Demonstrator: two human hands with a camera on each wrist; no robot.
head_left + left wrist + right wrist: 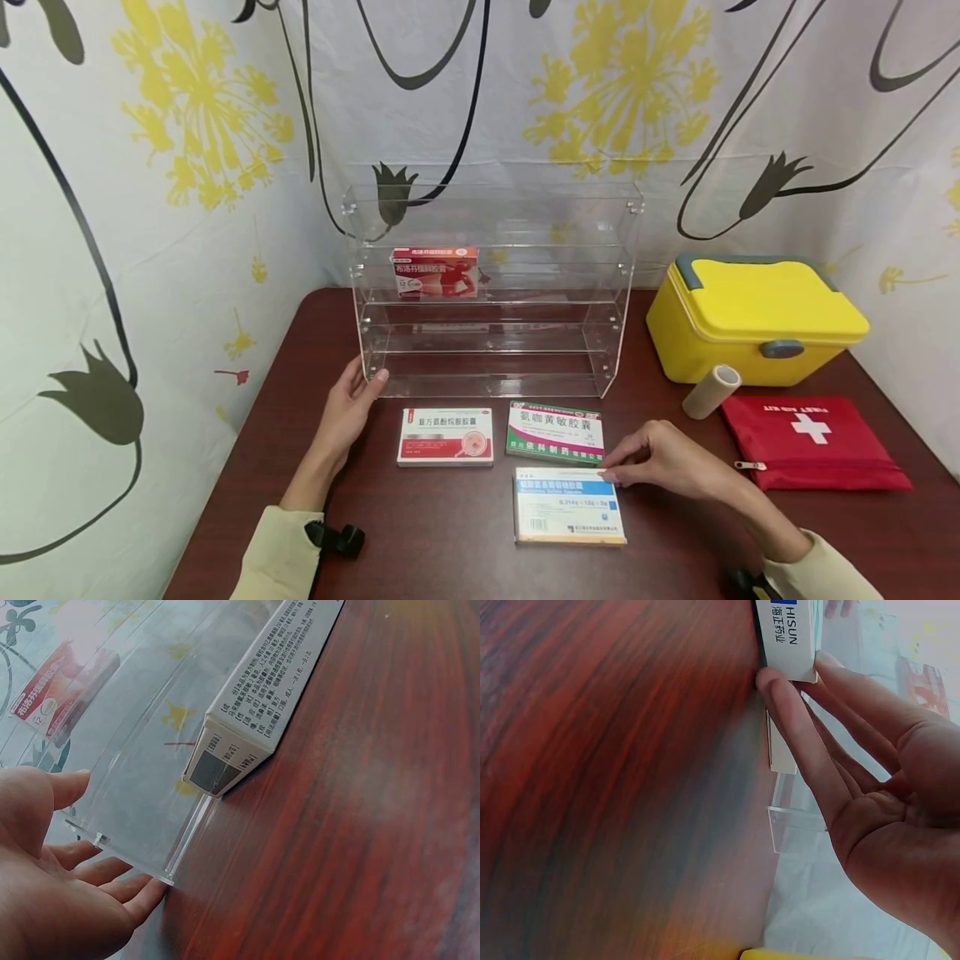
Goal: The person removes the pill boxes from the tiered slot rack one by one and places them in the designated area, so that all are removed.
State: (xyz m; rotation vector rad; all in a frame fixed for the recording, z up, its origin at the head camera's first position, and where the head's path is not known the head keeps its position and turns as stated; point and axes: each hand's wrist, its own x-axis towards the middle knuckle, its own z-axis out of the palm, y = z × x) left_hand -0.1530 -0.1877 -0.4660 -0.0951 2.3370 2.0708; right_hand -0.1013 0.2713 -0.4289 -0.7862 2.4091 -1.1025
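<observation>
My left hand point(352, 406) grips the lower left side of a clear acrylic display rack point(491, 387), thumb in front and fingers round the side panel. At the near right, my right hand point(667, 462) pinches the upper right corner of a white and blue medicine box point(568, 521) lying on the table. The right wrist view shows thumb and finger at the end of this box point(789, 645). Just behind it lies a green and white medicine box point(555, 429). A red and white medicine box point(445, 436) lies to the left, in front of the rack.
A red medicine box point(437, 273) stands on a rack shelf, towards the left. On the right are a yellow lidded case point(750, 321), a tan roll point(711, 392) and a red first aid pouch point(817, 450). A patterned cloth point(465, 100) hangs behind the dark table point(420, 533).
</observation>
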